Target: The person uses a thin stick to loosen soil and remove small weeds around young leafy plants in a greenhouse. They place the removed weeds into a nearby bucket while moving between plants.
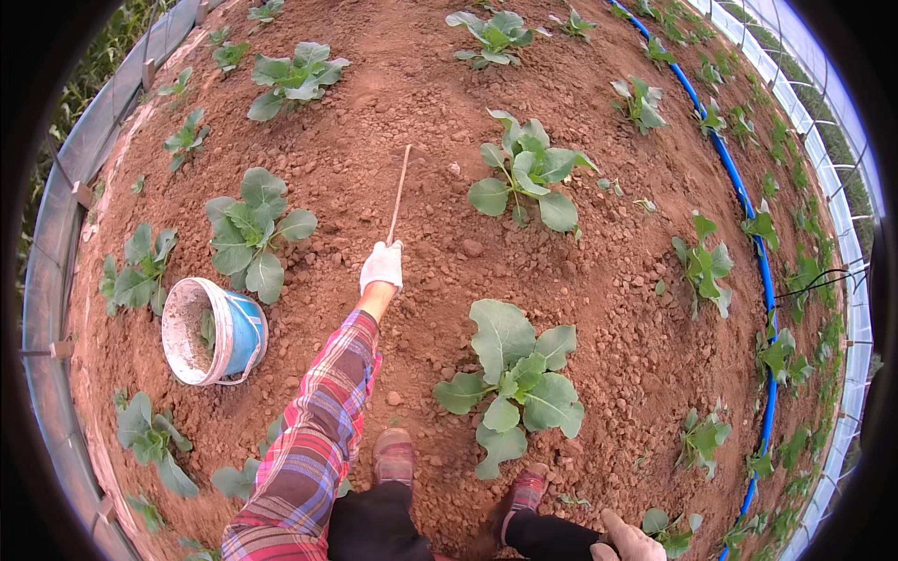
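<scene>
My left hand point(382, 267), in a white glove, grips the end of a thin wooden handle point(400, 193) of a hand tool. The handle reaches away from me, and its head lies at the soil between two rows of leafy plants; its shape is hard to make out. My right hand point(626, 538), gloved too, rests low at the bottom edge by my right knee, partly cut off, and whether it holds anything is unclear. A broad-leaved brassica plant point(520, 386) grows in front of my feet, and a larger one point(530, 168) stands right of the tool.
A blue and white plastic bucket point(249, 336) with a few leaves inside lies tilted at the left, beside a brassica plant point(249, 235). A blue hose point(731, 168) runs along the right. Greenhouse film walls point(52, 280) border the bed. My shoes point(393, 456) stand on loose, cloddy soil.
</scene>
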Motion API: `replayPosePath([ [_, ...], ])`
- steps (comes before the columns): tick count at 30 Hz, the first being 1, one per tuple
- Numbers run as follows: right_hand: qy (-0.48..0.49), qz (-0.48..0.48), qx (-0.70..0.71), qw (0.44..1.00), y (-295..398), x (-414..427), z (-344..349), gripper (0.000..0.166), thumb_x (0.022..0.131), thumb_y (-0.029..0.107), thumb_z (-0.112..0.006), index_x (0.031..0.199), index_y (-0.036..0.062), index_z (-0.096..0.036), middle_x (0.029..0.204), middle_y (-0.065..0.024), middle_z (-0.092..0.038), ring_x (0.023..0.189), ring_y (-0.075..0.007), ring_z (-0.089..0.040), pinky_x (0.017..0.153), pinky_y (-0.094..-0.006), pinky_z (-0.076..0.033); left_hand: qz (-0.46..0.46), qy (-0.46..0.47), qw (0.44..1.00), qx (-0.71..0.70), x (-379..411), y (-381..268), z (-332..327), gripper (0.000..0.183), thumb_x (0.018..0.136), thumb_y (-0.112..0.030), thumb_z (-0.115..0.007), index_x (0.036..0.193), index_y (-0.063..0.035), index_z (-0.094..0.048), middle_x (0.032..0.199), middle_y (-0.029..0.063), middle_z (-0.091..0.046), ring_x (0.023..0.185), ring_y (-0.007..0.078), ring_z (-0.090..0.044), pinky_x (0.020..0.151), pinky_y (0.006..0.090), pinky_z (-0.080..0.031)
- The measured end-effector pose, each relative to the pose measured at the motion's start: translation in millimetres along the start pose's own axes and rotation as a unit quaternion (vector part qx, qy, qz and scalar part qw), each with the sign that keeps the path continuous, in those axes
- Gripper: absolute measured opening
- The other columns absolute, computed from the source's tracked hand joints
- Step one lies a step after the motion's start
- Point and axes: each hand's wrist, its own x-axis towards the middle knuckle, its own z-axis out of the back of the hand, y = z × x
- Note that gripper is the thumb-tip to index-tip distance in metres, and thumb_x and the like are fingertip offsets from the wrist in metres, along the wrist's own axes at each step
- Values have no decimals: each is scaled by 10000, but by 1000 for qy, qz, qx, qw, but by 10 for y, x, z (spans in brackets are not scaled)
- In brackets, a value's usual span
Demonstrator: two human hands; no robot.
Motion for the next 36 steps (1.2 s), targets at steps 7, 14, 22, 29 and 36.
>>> replayPosePath([
  [7, 16, 2, 12, 1000, -40, 80, 64, 444, 860, 166, -607, 1274, 38, -515, 864, -163, -617, 763, -323, -612, 676, -365, -489, 30, 115, 988, 99, -324, 86, -144, 518, 913, -481, -405, 1089, -7, -518, 1047, 281, -603, 1031, 419, -564, 859, 484, -440],
  [14, 6, 14, 25, 1000, -132, -16, 58, 450, 850, 164, -615, 1268, 34, -515, 846, -154, -613, 759, -312, -615, 674, -356, -491, 29, 76, 989, 128, -868, 856, 81, 472, 913, -492, -434, 1010, -44, -544, 887, 257, -628, 911, 429, -595, 764, 495, -451],
  [22, 7, -1, 32, 999, -203, -72, 66, 447, 844, 147, -617, 1265, 33, -518, 831, -143, -611, 749, -302, -615, 671, -352, -492, -20, 166, 970, 178, -1387, 756, 7, 425, 915, -493, -441, 985, -77, -497, 836, 238, -631, 845, 431, -597, 718, 511, -445],
  [29, 17, -2, 38, 999, -228, -28, 83, 445, 841, 137, -618, 1263, 35, -521, 820, -132, -612, 739, -294, -615, 665, -348, -492, -143, 208, 957, 143, -1046, -94, -530, 365, 926, -415, -441, 998, -62, -494, 862, 231, -633, 845, 420, -606, 710, 501, -459],
  [36, 14, -5, 29, 999, -183, 17, 85, 441, 841, 140, -621, 1259, 37, -526, 828, -133, -616, 741, -298, -617, 666, -350, -492, -119, 285, 947, 91, -657, -1261, -1055, 506, 886, -505, -431, 1066, -44, -539, 997, 234, -619, 979, 402, -571, 818, 459, -437],
])
